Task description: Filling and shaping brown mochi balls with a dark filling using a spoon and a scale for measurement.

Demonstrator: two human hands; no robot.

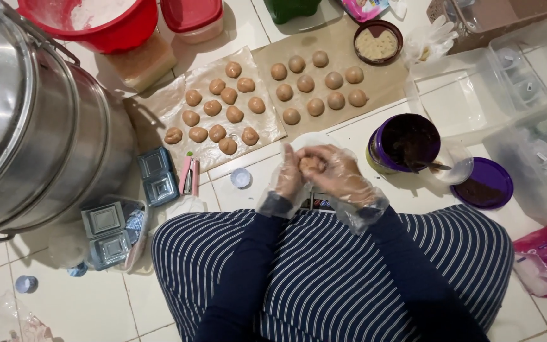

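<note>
A white tiled floor (83, 310) with thin grey grout lines fills the scene, evenly lit. No walls, windows or furniture are visible from above.

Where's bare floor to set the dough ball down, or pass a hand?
Free: white tile between the pink lighter and left hand, only a small cap on it. Tile left of the purple tub. Crowded: both paper sheets carry dough balls.

Floor layout: two paper sheets (349, 95) side by side at the far middle, dough balls (316, 106) in rows on each. Stacked steamer pot (39, 126) at the left edge. Jar (405, 142) right of the hands, its lid (484, 183) further right. Basin (93, 22) at the far left, bowl (378, 43) on the right sheet's far corner. Both hands, left hand (288, 177) and right hand (340, 172), meet around one dough piece (311, 164) near the sheets' near edge.
</note>
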